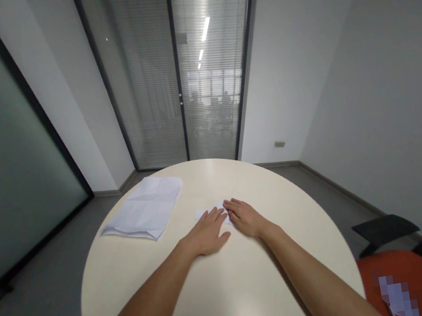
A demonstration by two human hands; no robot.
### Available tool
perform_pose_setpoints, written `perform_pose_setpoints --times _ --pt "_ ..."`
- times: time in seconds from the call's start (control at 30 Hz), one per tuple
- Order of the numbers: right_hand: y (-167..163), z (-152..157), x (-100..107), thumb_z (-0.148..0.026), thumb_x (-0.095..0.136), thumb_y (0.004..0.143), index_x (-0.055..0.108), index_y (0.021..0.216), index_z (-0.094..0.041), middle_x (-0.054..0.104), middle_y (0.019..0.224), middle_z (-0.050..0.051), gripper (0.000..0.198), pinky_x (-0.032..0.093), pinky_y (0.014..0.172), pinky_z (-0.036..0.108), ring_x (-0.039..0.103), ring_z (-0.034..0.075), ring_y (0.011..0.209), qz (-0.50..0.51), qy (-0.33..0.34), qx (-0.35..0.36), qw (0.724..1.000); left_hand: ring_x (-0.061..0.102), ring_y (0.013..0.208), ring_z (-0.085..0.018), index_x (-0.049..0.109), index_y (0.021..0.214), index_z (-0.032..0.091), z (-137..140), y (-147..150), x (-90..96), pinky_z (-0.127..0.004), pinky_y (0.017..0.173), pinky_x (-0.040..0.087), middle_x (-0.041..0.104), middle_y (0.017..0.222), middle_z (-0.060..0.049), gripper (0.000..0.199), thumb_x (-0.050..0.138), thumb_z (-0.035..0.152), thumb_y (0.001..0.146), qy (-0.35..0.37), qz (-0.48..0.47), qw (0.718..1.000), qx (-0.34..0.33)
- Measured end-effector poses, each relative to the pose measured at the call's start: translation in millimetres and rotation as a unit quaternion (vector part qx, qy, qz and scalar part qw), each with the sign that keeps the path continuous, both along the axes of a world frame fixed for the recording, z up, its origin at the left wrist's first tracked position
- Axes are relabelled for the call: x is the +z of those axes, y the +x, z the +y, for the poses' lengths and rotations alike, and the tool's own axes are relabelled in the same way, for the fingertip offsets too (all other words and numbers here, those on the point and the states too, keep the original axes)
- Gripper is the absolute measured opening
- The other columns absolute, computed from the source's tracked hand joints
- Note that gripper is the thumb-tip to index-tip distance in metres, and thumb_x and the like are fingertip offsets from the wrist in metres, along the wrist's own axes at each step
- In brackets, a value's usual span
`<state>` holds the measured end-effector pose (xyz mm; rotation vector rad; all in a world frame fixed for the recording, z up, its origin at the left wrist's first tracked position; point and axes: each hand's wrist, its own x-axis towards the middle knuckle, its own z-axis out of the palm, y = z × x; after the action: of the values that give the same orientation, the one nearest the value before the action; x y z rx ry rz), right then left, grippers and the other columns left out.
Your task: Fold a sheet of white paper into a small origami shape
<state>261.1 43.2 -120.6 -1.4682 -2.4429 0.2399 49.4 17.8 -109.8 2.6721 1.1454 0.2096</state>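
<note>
A small piece of white paper (222, 207) lies on the round cream table (231, 283), mostly covered by my hands. My left hand (207, 232) rests on its left part, palm down, with the fingers stretched out and the thumb apart. Over the right part lies my right hand (245, 216), flat, its fingers pointing to the left and almost meeting the left fingertips. Neither hand grips anything. How the paper is folded under the hands cannot be seen.
Large folded white sheets (148, 205) lie at the table's far left. An orange chair (405, 269) with a black armrest (385, 228) stands at the right. Beyond the table are glass panels with blinds (151, 82) and white walls.
</note>
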Motion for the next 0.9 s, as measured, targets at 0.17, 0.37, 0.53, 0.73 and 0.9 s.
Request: perform_pose_setpoints --times 0.17,0.37,0.53,0.73,0.9 --pt "3 8 -3 -0.029 0.035 0.100 0.042 0.153 -0.016 0.038 0.160 0.009 0.054 0.023 0.121 0.050 0.027 0.027 0.150 -0.011 -0.022 -0.017 1.000 0.018 0.154 -0.024 0.035 0.153 0.017 1 4 -5.4 -0.042 0.124 0.014 0.028 0.164 -0.010 0.061 0.032 0.048 0.100 0.011 -0.011 1.000 0.013" --pt "0 -2 3 -0.039 0.030 0.103 0.036 0.156 -0.016 0.030 0.163 0.008 0.058 0.021 0.121 0.053 0.018 0.032 0.153 -0.016 -0.041 -0.015 0.999 0.020 0.153 -0.025 0.034 0.154 0.010 5 12 -14.0 -0.042 0.124 0.017 0.026 0.164 -0.014 0.060 0.023 0.041 0.103 0.029 -0.006 0.997 0.071" --pt "-1 -7 7 -0.047 0.030 0.103 0.034 0.157 -0.018 0.028 0.164 0.008 0.061 0.019 0.121 0.054 0.014 0.033 0.153 -0.028 -0.051 -0.011 0.998 0.020 0.153 -0.026 0.033 0.154 0.011 8 11 -13.8 -0.044 0.123 0.019 0.025 0.164 -0.016 0.061 0.021 0.042 0.103 0.033 0.003 0.994 0.103" --pt "11 -4 6 -0.050 0.037 0.101 0.040 0.154 -0.020 0.034 0.162 0.010 0.061 0.019 0.120 0.054 0.019 0.034 0.152 -0.044 -0.035 -0.065 0.996 0.014 0.153 -0.035 0.031 0.157 0.023 7 4 -13.1 -0.054 0.121 0.016 0.019 0.166 -0.013 0.065 0.025 0.056 0.102 0.022 0.007 0.993 0.120" --pt "26 -1 8 -0.045 0.046 0.100 0.055 0.141 -0.014 0.051 0.149 0.016 0.053 0.027 0.116 0.042 0.041 0.028 0.140 -0.040 0.002 -0.081 0.996 0.010 0.153 -0.041 0.031 0.158 0.023 3 6 -8.4 -0.059 0.121 0.013 0.016 0.167 -0.010 0.068 0.022 0.059 0.101 0.007 0.019 0.993 0.118"
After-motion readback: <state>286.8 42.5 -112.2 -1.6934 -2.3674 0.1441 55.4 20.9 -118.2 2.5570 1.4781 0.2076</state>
